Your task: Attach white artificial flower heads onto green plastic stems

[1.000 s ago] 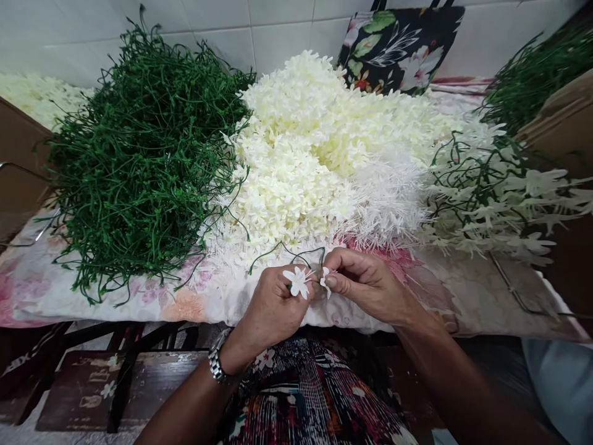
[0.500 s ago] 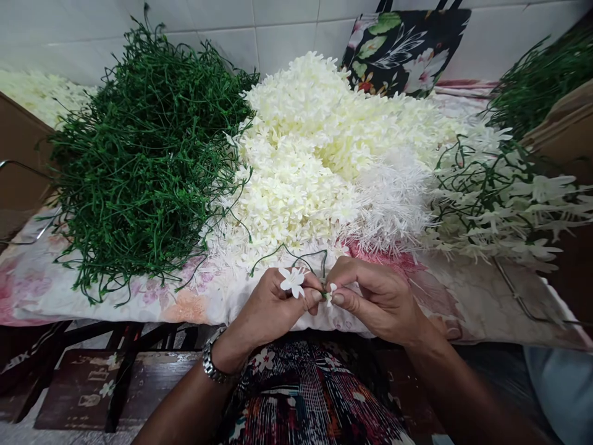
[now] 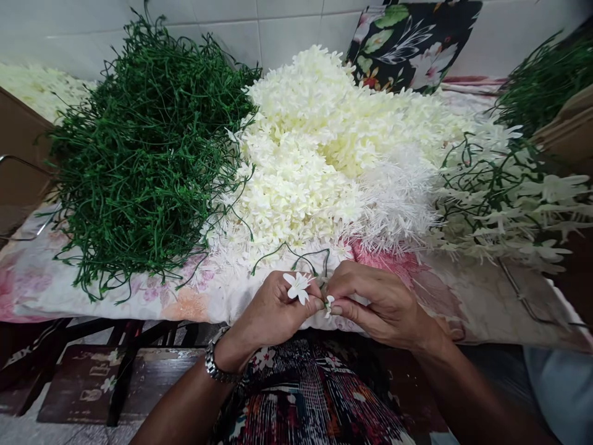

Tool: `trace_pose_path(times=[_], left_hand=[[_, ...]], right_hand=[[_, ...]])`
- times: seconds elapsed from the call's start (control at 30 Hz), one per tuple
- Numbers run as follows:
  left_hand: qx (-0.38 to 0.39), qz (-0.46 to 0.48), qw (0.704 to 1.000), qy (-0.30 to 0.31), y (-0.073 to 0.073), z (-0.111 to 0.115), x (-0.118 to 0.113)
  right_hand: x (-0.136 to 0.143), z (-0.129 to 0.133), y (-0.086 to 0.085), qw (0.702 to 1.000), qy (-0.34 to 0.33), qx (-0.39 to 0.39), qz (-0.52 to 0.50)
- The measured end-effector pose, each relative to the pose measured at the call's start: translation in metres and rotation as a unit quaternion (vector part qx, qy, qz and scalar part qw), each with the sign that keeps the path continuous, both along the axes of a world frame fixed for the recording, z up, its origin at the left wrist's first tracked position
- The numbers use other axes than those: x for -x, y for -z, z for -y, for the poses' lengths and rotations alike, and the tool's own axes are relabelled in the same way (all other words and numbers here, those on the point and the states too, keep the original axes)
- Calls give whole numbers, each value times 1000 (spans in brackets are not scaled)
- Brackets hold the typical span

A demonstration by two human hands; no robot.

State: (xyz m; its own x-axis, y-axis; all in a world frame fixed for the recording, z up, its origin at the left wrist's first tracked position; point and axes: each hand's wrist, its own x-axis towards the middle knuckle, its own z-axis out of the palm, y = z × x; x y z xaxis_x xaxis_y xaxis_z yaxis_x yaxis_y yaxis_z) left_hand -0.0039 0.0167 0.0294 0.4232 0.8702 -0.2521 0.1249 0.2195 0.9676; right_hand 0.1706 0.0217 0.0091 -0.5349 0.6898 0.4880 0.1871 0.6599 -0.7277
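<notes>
Close to the table's front edge, my left hand [image 3: 290, 312] is closed on a green plastic flower stem [image 3: 308, 254], whose thin branches stick out beyond the fingers. An open white artificial flower [image 3: 298, 287] shows at the left fingers, seemingly on the same stem. My right hand [image 3: 375, 306] meets the left one, its thumb and forefinger pinching a small white flower [image 3: 328, 305] at a green stem tip. The exact joint between flower and stem is partly hidden by the fingertips.
A tall heap of green stems [image 3: 152, 154] stands at left. Loose cream-white petals [image 3: 296, 179] are piled in the middle, beside white stamens [image 3: 401, 201]. Assembled flower sprays [image 3: 514, 210] lie at right. A floral cloth [image 3: 111, 296] covers the table; a dark floral bag [image 3: 412, 46] leans against the tiled wall.
The white flower at my left hand has turned slightly and shifted right. My right hand has tilted a little, with its small flower lower. The whole view has shifted slightly.
</notes>
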Motion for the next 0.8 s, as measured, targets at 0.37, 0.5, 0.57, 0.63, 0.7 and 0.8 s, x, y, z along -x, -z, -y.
trace_pose_path(times=[0.37, 0.5, 0.57, 0.63, 0.7, 0.8], left_hand=[[-22, 2, 998, -60, 11, 5, -5], [-20, -2, 998, -65, 13, 6, -6], [-25, -1, 998, -61, 15, 7, -6], [-32, 4, 998, -61, 16, 8, -5], [-39, 10, 997, -62, 17, 8, -5], [-44, 18, 997, -60, 18, 7, -4]], right_hand=[[5, 2, 10, 999, 27, -35, 14], [5, 1, 11, 1000, 22, -21, 8], [6, 1, 11, 1000, 16, -12, 5], [5, 0, 11, 1000, 12, -4, 7], [6, -1, 12, 1000, 10, 2, 10], [6, -1, 13, 1000, 5, 6, 8]])
